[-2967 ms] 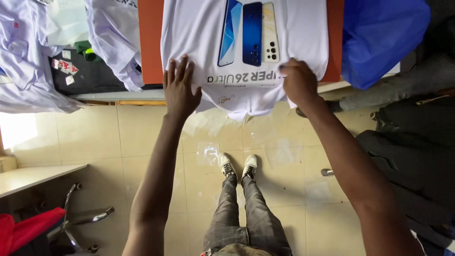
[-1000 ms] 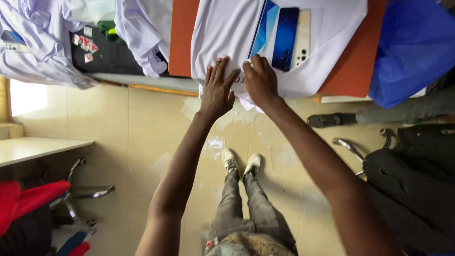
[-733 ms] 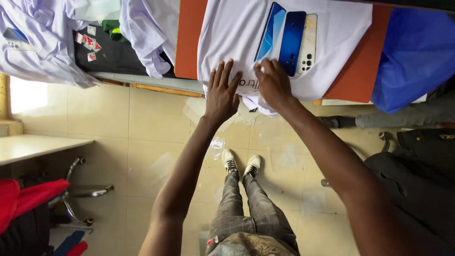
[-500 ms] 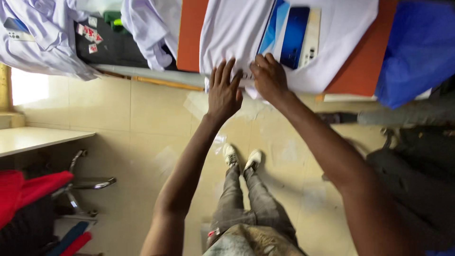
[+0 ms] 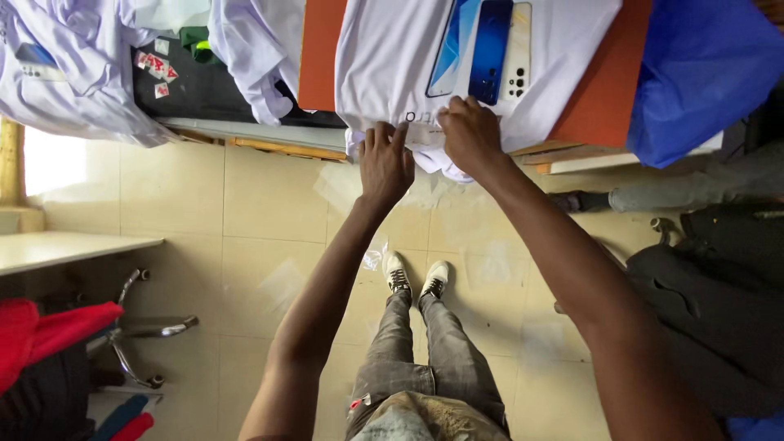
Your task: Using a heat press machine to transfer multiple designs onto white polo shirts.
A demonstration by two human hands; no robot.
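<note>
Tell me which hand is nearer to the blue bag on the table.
Right. The right hand presses the hem of the white shirt closer to the blue bag; the left hand lies beside it, farther from the bag.

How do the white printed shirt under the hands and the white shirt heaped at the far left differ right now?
The printed shirt lies spread flat on the orange board; the heaped shirt is crumpled and hangs over the table edge. The printed shirt shows a large picture of phones; the heaped shirt shows only a small patch of print. Both the left hand and right hand rest on the printed shirt's hem; nothing touches the heaped shirt. Both are white.
</note>
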